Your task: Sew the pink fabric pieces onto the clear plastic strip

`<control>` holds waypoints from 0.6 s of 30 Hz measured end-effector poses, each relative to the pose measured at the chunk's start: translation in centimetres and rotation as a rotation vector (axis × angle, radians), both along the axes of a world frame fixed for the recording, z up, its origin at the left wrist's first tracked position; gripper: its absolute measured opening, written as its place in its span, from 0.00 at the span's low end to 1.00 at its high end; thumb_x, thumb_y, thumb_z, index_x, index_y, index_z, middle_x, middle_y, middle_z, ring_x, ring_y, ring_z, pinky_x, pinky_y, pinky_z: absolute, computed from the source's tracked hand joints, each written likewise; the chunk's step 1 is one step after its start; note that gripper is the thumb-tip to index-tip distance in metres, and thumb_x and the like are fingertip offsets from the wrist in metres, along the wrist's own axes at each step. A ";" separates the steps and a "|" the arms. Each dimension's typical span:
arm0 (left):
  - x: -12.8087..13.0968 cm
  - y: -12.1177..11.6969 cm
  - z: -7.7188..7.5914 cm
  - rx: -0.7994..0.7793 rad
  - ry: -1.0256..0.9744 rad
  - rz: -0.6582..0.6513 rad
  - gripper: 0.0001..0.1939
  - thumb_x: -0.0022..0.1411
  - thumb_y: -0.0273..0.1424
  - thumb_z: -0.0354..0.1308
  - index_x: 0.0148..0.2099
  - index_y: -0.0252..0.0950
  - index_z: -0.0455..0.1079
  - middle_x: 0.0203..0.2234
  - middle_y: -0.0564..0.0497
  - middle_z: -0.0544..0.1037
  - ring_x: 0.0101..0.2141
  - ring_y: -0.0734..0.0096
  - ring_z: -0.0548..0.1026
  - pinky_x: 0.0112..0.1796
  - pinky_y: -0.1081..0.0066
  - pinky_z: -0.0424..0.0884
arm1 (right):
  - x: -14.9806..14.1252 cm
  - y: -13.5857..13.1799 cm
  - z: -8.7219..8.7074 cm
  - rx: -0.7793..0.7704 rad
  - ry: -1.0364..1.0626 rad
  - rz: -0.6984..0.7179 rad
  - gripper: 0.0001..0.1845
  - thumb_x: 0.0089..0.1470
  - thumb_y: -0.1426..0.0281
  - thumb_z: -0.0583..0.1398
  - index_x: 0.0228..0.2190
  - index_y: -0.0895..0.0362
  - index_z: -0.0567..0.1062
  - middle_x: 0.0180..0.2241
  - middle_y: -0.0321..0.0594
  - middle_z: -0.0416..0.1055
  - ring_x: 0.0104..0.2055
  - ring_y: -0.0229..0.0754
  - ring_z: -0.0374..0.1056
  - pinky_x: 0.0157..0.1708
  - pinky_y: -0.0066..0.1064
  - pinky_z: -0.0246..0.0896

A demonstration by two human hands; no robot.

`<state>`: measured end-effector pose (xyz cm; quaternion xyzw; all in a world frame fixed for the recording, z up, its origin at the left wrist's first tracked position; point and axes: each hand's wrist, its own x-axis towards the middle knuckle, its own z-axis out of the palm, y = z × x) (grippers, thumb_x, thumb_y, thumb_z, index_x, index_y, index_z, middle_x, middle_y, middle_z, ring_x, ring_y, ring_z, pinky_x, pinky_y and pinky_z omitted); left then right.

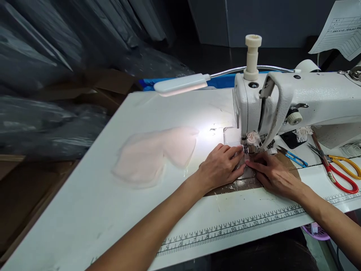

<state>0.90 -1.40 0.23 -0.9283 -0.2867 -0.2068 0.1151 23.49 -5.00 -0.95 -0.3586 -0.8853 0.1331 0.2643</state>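
My left hand (pixel 224 165) lies on the bed of a white sewing machine (pixel 318 99), its fingers stretched toward the presser foot (pixel 249 149) with the thumb apart from them. From the other side, my right hand (pixel 275 176) reaches in with its fingertips drawn together beside the foot. Whatever small, pale material lies at those fingertips is too hidden to name. A pale pink ruffled rosette (pixel 252 137) shows just above the foot, against the machine head. Left of my hands, pale pink fabric (pixel 143 158) lies spread on the white table (pixel 93 203), blurred at its edges.
Blue thread snips (pixel 295 157), red-handled scissors (pixel 341 180) and yellow-handled scissors (pixel 348 165) lie right of my right hand. A lamp (pixel 182 84) lights the table. A printed ruler (pixel 234 230) runs along the front edge. Plastic-wrapped goods (pixel 42 124) stand at left.
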 end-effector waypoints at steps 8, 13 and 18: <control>0.3 0.4 -0.2 0.037 0.018 0.102 0.18 0.71 0.36 0.48 0.47 0.30 0.74 0.32 0.43 0.78 0.33 0.61 0.74 0.34 0.62 0.67 | -0.2 0.5 -0.6 0.006 -0.019 -0.031 0.22 0.64 0.74 0.50 0.57 0.54 0.69 0.45 0.50 0.64 0.45 0.47 0.67 0.44 0.45 0.73; 0.2 0.8 -0.6 -0.013 -0.036 0.105 0.16 0.71 0.38 0.48 0.47 0.33 0.72 0.36 0.43 0.78 0.36 0.61 0.74 0.39 0.59 0.69 | -0.2 0.6 -0.4 -0.017 -0.044 -0.055 0.22 0.64 0.72 0.50 0.56 0.54 0.70 0.44 0.50 0.65 0.45 0.47 0.67 0.45 0.44 0.72; -1.0 1.5 0.3 -0.027 -0.129 0.052 0.15 0.70 0.38 0.51 0.49 0.32 0.70 0.41 0.40 0.77 0.42 0.58 0.75 0.41 0.58 0.72 | 0.6 0.7 0.6 -0.140 0.022 -0.107 0.22 0.62 0.72 0.53 0.56 0.55 0.71 0.45 0.48 0.68 0.44 0.45 0.70 0.45 0.40 0.71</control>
